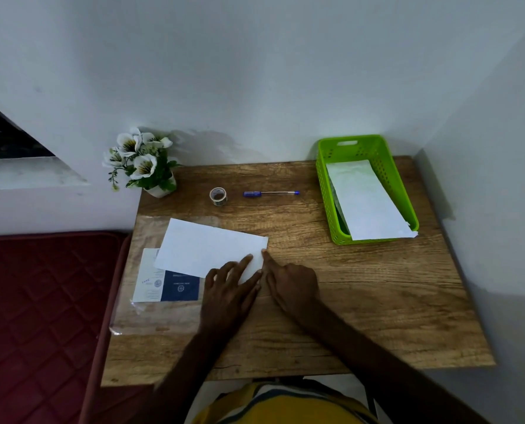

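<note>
A wooden table [377, 301] with a marked grain stands pushed into a corner of plain white wall [255, 71]. The white paper sheet [206, 247] lies slanted on the tabletop, under and just beyond the left hand [229, 289]. That hand lies flat on the sheet's near right end, fingers straight and spread. The right hand [292, 284] rests on the wood just beside it, with its forefinger stretched out along the sheet's right edge and touching it. How its other fingers lie cannot be told.

The sheet's far left part overlaps a blue and white booklet [166, 286], which sits left of the left hand on a clear plastic sleeve [151, 319] spread over that side of the table.

Beyond the hands, towards the wall, a roll of clear tape [218, 196] stands on edge, and a blue pen [270, 193] lies just to its right. Further right, well apart from the right hand, a green perforated basket [328, 191] holds a long white envelope [365, 200] that sticks out over its near rim.

In the far left corner of the table stands a small white pot of white artificial flowers [145, 163]. Off the table's left edge, lower down, lies a dark red quilted mattress [41, 301], and above it a window ledge [25, 172] juts from the wall.
</note>
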Motion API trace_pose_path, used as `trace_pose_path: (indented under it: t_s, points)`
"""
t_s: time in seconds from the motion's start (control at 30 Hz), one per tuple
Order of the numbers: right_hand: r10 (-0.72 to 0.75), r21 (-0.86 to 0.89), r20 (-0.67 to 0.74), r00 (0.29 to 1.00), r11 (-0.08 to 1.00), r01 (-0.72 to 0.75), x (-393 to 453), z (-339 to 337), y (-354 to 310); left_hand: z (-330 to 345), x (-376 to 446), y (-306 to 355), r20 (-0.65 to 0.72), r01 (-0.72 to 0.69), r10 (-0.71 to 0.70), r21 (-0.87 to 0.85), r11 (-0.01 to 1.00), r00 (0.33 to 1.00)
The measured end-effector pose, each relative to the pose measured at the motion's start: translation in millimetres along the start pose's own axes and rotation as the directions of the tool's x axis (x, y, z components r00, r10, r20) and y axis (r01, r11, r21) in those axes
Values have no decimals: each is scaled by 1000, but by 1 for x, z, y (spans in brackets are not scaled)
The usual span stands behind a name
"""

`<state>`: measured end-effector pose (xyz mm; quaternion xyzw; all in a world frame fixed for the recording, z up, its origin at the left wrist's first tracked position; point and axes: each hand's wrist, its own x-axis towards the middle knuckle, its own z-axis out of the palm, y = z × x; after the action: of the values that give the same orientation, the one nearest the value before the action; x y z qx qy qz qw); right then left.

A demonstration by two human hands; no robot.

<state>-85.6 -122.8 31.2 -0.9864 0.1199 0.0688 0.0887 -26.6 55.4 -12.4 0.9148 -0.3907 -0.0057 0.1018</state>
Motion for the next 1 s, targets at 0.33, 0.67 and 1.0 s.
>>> trace_pose_path:
  t_s: [0.33,0.67,1.0]
  points:
    - [59,35,136,989,997,-64,25,-22,-6,5,-7,7,-4,-86,86,29,996,996]
    - [42,9,131,990,999,-43,26,-18,-4,3,-10,8,61,-74,73,13,997,995]
    - [162,281,138,977,940,-195,35,-21,13,-4,5,20,-44,217,-241,-300,929,970]
